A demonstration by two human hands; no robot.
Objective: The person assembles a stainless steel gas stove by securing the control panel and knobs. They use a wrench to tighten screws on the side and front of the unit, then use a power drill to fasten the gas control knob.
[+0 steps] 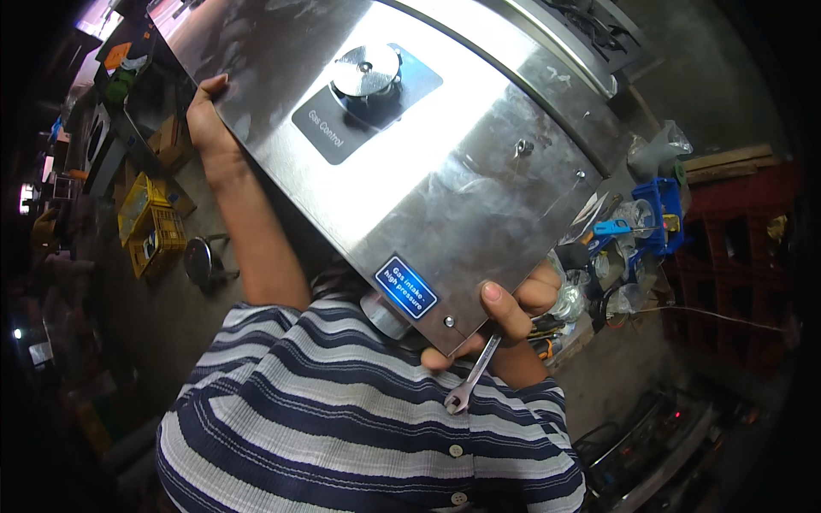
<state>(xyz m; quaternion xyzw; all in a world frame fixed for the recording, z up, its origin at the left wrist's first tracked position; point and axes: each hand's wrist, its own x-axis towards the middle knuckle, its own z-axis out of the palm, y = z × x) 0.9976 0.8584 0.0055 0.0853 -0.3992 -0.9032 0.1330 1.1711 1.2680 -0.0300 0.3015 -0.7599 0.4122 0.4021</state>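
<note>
Head view: your left hand [211, 128] grips the left edge of the steel appliance [428, 201] before you; your right hand [516, 315] holds a wrench [475, 372] at its near corner. The step looks like steadying; using the wrench would call for freeing that hand.

L forearm [258, 235], bare below the short sleeve [261, 315], runs up along the L side of the metal box [436, 214]. L wrist [224, 167] is just beside that edge; L hand [209, 124] is at it, one digit's tip showing, other fingers mostly hidden behind the box (can't tell how tight the grip is). R hand [509, 318] is at the box's lower R corner, fingers bent, one fingertip [492, 293] on its face, another poking out below. R forearm [520, 369] shows only briefly, under the hand.
</note>
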